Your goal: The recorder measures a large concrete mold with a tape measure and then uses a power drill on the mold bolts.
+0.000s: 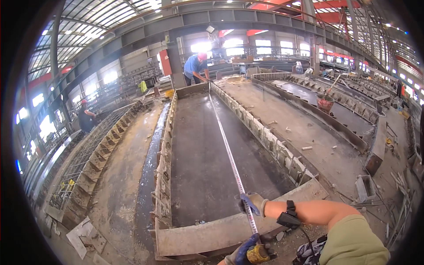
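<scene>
A long white tape measure blade stretches over the dark bed of a steel mould, from the near end to the far end. My left hand, in a blue glove, is closed around the yellow tape measure case at the near end wall. Further along, my gloved right hand grips the blade above the bed, just inside that wall. At the far end a co-worker in a blue shirt and red helmet bends over with hands at the blade's other end.
Notched side rails border the mould on both sides. Rebar mesh lies in a form to the left, near another person. On the right are a red bucket, a grey open box and scattered debris. A broken board lies lower left.
</scene>
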